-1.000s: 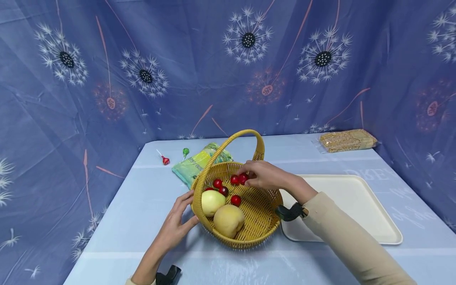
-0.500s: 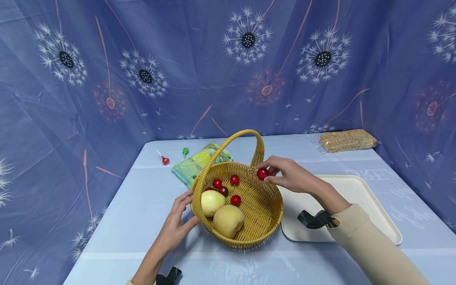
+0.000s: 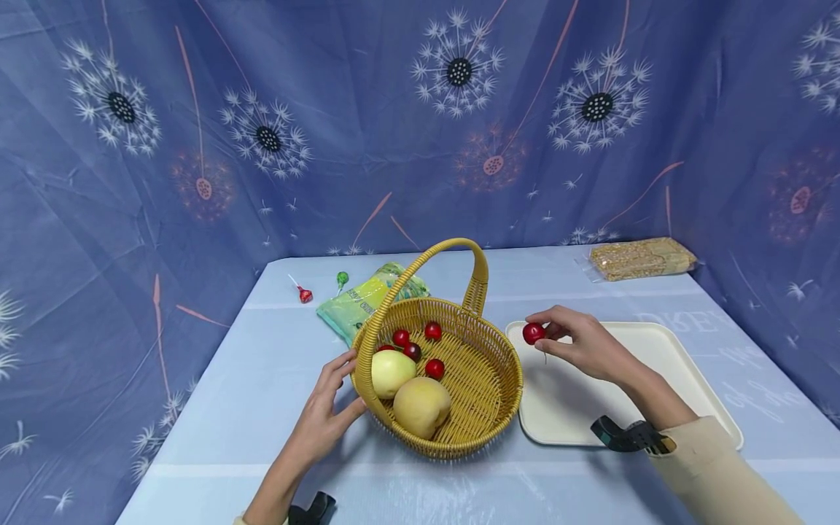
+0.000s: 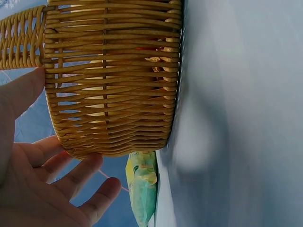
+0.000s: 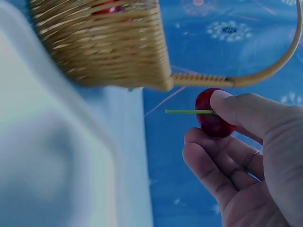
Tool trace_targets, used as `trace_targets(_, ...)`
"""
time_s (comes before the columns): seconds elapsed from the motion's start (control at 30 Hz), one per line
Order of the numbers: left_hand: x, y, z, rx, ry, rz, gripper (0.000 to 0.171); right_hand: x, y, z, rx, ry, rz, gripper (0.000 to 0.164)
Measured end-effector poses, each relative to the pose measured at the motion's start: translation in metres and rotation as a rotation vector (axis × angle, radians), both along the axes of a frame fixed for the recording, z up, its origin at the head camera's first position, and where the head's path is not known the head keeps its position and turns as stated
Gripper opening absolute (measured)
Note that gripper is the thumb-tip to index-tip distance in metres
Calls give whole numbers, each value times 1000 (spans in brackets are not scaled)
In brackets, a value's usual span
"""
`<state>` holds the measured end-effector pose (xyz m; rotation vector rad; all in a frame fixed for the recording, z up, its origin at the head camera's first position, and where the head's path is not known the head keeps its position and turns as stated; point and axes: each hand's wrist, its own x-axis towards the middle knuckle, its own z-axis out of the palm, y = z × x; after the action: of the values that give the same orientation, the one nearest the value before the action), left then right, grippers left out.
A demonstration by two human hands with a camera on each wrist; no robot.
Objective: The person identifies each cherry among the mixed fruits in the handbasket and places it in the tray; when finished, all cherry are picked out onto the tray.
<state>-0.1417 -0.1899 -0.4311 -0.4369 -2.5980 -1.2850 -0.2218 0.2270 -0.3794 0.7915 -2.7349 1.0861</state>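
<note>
A dark red cherry [image 3: 534, 333] is pinched between the thumb and fingers of my right hand [image 3: 587, 348], above the near-left part of a cream tray [image 3: 656, 379]. Its green stem [image 5: 187, 111] sticks out in the right wrist view. My left hand [image 3: 324, 408] rests against the left side of a yellow woven basket [image 3: 485, 364], thumb and fingers spread along it near the handle's base. Inside the basket lie several red cherries [image 3: 434, 369], a pale yellow-green apple-like fruit [image 3: 391, 373] and a yellowish peach [image 3: 422, 408]. In the left wrist view the fingertips [image 4: 110, 187] are loosely extended.
Behind the basket lies a green and yellow packet [image 3: 367, 299]. A red lollipop [image 3: 305, 294] and a green lollipop [image 3: 342, 279] lie at the back left. A clear bag of grain-like food [image 3: 642, 259] sits at the back right. The basket's tall handle [image 3: 453, 244] arches over it.
My right hand has lifted a cherry out of the basket and carried it right, over the tray. The left hand has stayed against the basket.
</note>
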Motion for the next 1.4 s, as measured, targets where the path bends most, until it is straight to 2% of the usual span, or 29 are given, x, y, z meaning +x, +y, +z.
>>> trace_targets(0.13, 0, 0, 0, 4, -10, 2, 59, 3, 9, -18, -13, -55, -39, 33)
trace_targets(0.3, 0, 1, 1, 9, -17, 2, 59, 3, 17, -40, 4, -76, -69, 36)
trace_targets(0.5, 0, 1, 1, 9, -23, 6, 60, 0, 23, -56, 5, -132, -93, 38)
trace_targets(0.63, 0, 1, 1, 6, -22, 6, 59, -1, 24, -62, 35, -150, -113, 38)
trace_targets(0.87, -1, 1, 1, 5, -35, 10, 60, -3, 26, -68, 106, -122, -132, 36)
trace_targets(1.17, 0, 1, 2, -5, -30, 13, 60, -5, 27, -72, 111, -65, -134, 33)
trace_targets(1.4, 0, 1, 1, -5, -26, 8, 60, -3, 29, -71, 121, -67, -147, 38)
